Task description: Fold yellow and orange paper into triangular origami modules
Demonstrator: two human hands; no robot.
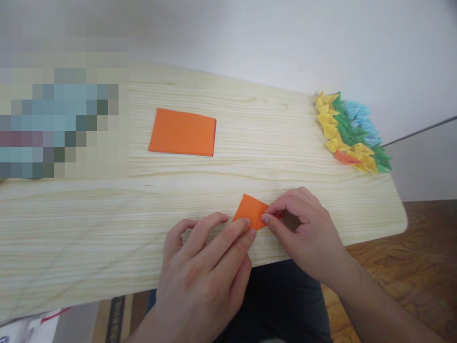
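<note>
A small folded piece of orange origami paper [249, 207] lies on the table near its front edge, one corner pointing away from me. With its index and middle fingertips, my left hand [209, 271] holds the paper down along its near left side; the other fingers are bent and spread, and the thumb is partly hidden. My right hand [310, 228] pinches the right corner of the paper between thumb and index finger. That corner is mostly covered by the fingers. Farther off, to the left, rests a stack of orange paper sheets [182, 132].
Folded paper pieces in yellow [327, 125], green [347, 126], blue [359, 114] and one orange-red [346, 157] are clustered at the table's right end. The pale wooden table [89, 228] has a rounded right corner. A blurred patch [64, 109] covers the upper left.
</note>
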